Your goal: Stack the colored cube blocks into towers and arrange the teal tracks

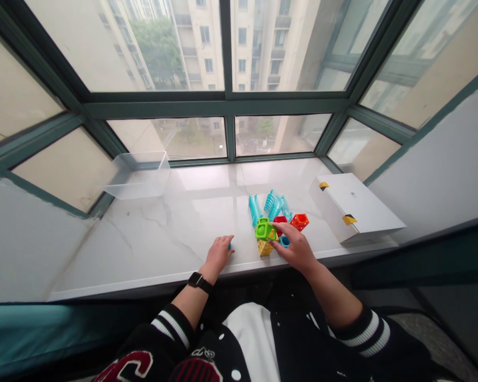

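My left hand [219, 253] rests on the marble windowsill [163, 228] with fingers curled around a small blue piece that barely shows at the fingertips. My right hand [297, 245] reaches into a cluster of plastic toy blocks; its fingers touch the green cube block [264, 229] and a red block [279, 219]. A yellow block [264, 248] lies below the green one and a small blue ring [284, 241] sits under my right fingers. An orange block [300, 221] and turquoise curved track pieces [271, 204] lie just behind.
A clear plastic bin [137, 175] stands at the back left of the sill. A white cardboard box [352, 208] lies at the right end. Window panes enclose the sill on three sides. My black-and-white jacket sleeves are below the sill edge.
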Action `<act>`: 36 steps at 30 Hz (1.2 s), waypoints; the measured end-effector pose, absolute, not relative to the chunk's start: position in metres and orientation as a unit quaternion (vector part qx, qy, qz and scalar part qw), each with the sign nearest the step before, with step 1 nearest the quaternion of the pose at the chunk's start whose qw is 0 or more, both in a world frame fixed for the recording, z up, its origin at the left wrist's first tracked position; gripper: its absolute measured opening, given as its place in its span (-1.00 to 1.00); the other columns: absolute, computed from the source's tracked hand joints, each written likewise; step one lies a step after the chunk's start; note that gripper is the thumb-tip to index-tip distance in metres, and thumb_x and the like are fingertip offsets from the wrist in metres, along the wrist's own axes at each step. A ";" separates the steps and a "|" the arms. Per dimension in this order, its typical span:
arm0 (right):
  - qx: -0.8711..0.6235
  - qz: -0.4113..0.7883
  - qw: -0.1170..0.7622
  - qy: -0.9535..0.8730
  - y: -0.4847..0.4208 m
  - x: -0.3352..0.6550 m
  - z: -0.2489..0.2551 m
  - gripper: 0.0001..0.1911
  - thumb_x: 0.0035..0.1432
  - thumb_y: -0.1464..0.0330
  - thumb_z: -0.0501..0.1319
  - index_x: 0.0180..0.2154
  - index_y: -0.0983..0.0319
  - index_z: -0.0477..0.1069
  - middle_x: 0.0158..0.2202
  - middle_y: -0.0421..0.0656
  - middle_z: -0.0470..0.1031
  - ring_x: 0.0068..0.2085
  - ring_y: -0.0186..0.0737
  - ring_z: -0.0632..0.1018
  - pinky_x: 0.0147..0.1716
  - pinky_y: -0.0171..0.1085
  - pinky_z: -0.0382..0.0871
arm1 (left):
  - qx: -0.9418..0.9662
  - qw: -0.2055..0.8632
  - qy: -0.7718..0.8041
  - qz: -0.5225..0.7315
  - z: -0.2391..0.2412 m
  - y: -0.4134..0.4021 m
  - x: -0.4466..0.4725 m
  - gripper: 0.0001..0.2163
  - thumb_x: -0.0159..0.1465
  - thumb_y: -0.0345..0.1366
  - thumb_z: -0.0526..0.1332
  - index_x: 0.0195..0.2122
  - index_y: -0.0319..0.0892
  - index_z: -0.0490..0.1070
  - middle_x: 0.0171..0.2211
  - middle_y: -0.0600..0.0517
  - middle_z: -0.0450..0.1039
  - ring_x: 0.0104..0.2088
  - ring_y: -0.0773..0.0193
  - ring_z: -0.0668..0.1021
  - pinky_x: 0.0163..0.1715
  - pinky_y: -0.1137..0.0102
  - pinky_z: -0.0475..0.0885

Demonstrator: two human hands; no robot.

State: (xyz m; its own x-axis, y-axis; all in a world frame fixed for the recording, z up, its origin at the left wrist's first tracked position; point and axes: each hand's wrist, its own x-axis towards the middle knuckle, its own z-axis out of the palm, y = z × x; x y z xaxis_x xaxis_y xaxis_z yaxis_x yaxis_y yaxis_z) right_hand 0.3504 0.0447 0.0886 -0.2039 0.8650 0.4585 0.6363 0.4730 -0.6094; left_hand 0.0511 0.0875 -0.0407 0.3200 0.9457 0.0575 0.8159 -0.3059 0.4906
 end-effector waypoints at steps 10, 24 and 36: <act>-0.464 0.142 0.431 -0.761 0.040 0.346 0.089 -0.52 0.33 0.29 0.32 0.25 0.07 0.43 0.16 -0.03 0.58 0.19 0.07 0.57 0.21 0.11 0.49 | 0.728 0.288 0.515 0.349 0.010 0.074 0.068 -0.62 0.36 -0.13 0.34 0.18 -0.05 0.48 0.21 -0.17 0.49 0.26 -0.09 0.48 0.29 -0.08 0.38; -0.423 0.140 0.432 -0.784 0.033 0.321 0.090 -0.43 0.36 0.31 0.29 0.35 0.00 0.33 0.14 -0.03 0.55 0.16 0.08 0.57 0.18 0.11 0.51 | 0.551 0.587 0.369 0.464 0.069 0.038 0.101 -0.49 0.29 -0.11 0.44 0.22 -0.09 0.42 0.08 -0.14 0.57 0.03 0.06 0.65 0.14 0.07 0.56; -0.409 0.163 0.380 -0.814 0.048 0.334 0.103 -0.45 0.38 0.22 0.28 0.35 0.04 0.34 0.16 0.00 0.51 0.17 0.07 0.57 0.19 0.07 0.53 | 0.490 0.631 0.365 0.478 0.060 0.054 0.113 -0.47 0.24 -0.03 0.47 0.16 -0.10 0.41 0.05 -0.13 0.57 -0.07 0.15 0.64 -0.01 0.17 0.60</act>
